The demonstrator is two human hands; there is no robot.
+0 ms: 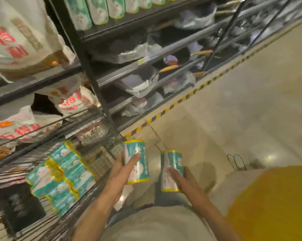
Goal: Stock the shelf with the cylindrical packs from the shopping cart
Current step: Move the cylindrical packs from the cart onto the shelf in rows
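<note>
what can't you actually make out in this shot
All from the head view:
- Print on the two packs, one in the left hand and one in the right hand: too blurred to read.
- How many packs in the cart remain: motion blur and the cart wires hide the lower ones.
- Row of packs on the top shelf: cut off by the top edge.
- Wrapped dark items on the middle shelves: blurred, under plastic.
</note>
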